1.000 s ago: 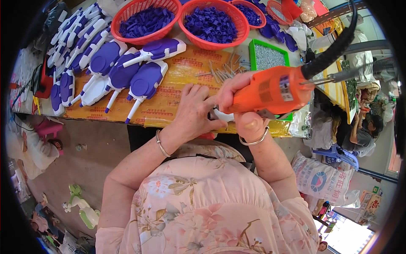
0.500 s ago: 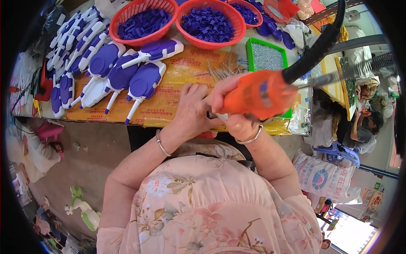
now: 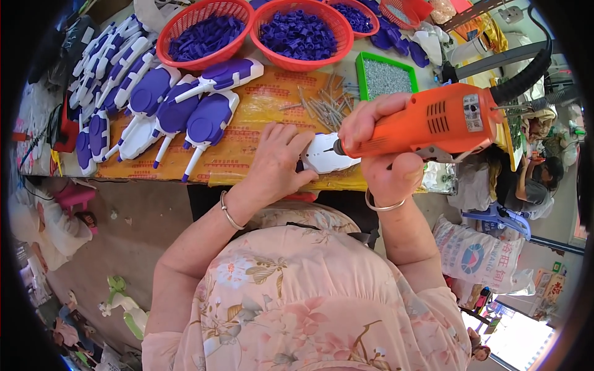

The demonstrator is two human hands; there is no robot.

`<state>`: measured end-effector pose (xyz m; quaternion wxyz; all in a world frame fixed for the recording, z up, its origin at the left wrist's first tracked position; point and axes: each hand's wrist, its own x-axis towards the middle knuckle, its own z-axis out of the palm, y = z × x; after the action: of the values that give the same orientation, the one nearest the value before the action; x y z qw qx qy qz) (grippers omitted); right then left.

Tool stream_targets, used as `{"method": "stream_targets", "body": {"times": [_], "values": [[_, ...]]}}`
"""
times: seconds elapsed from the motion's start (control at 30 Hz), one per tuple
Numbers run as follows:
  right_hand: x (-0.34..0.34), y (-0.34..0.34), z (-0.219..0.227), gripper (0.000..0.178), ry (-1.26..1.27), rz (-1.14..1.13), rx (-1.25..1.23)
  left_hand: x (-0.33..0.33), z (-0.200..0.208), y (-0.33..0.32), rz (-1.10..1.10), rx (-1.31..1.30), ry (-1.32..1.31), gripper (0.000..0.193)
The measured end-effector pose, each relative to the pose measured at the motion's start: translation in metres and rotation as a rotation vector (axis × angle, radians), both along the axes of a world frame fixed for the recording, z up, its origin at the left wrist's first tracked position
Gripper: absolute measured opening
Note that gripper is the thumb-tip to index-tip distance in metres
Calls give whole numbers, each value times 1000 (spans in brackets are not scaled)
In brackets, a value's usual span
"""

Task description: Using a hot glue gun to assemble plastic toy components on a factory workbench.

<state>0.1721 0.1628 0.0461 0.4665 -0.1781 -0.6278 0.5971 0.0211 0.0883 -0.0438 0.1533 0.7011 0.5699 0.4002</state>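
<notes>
My right hand is wrapped around an orange electric screwdriver, which lies tilted to the right with its black cable trailing off behind. Its dark tip points left, just above a white plastic housing on the table; whether the tip touches it I cannot tell. The left end of that housing is under my left hand, whose thumb and fingers hold it by the edge. Long metal rods are strewn just beyond my hands. Small screws fill a green tray behind the screwdriver.
Purple-and-white assembled pieces are heaped at the left. Along the back stand red baskets of small purple parts. Yellow printed sheeting covers the tabletop. To the right a metal spring hangs near the cable, and another person sits beyond.
The screwdriver has swung from above the work to a slanted pose farther right, uncovering the white housing. My right hand moved right with it; the left hand stays almost in place.
</notes>
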Motion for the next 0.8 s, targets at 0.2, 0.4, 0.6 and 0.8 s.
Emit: {"method": "stream_targets", "body": {"times": [0.2, 0.4, 0.6, 0.8], "values": [[2, -2, -3, 77, 9, 40, -60, -6, 2, -2, -6, 6, 24, 53], [-23, -13, -4, 79, 35, 61, -97, -7, -2, -1, -17, 71, 7, 47], [-29, -13, -15, 78, -6, 46, -97, -4, -5, 2, 7, 65, -19, 43], [-29, -5, -32, 65, -123, 94, 23, -4, -5, 3, -8, 103, -66, 40]]}}
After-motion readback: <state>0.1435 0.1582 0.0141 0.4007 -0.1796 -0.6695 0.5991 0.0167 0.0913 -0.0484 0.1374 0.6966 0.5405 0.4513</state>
